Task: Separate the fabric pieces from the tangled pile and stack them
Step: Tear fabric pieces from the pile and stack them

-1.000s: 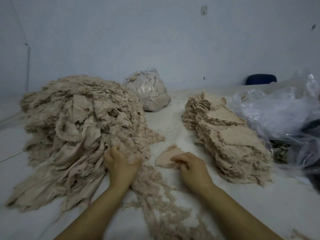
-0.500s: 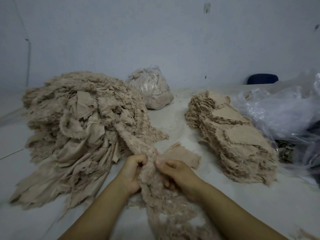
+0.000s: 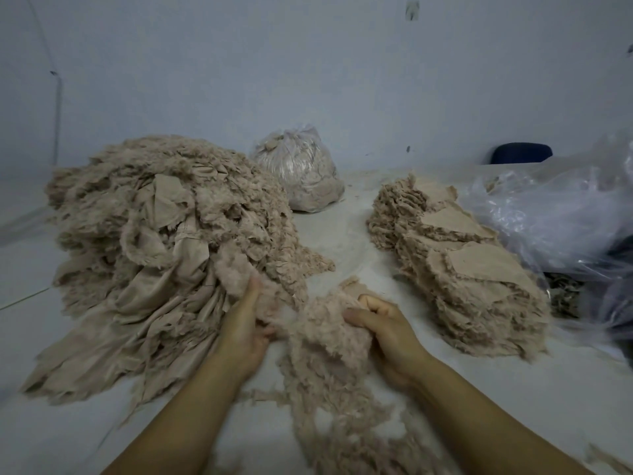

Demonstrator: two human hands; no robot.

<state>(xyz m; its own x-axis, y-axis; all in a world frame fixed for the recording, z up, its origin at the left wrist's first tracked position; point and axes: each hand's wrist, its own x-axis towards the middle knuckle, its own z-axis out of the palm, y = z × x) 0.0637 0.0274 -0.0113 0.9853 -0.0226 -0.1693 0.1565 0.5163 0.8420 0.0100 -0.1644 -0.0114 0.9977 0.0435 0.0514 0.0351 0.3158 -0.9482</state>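
Observation:
A big tangled pile of beige frayed fabric (image 3: 161, 228) fills the left of the white table (image 3: 349, 234). From its near edge a fuzzy strand of fabric (image 3: 325, 365) trails toward me. My left hand (image 3: 246, 323) grips the strand where it leaves the pile. My right hand (image 3: 387, 323) holds the bunched strand a little to the right, thumb on top and fingers curled behind it. A neat stack of flat beige pieces (image 3: 469, 269) lies on the right, apart from both hands.
A tied clear bag of fabric scraps (image 3: 301, 173) stands at the back by the wall. Crumpled clear plastic sheeting (image 3: 561, 214) lies at the far right beside the stack. A dark blue chair back (image 3: 520, 153) shows behind the table.
My hands have drawn apart along the strand, the left moving back to the pile. The flat piece seen beside my right hand is now hidden behind the bunched strand.

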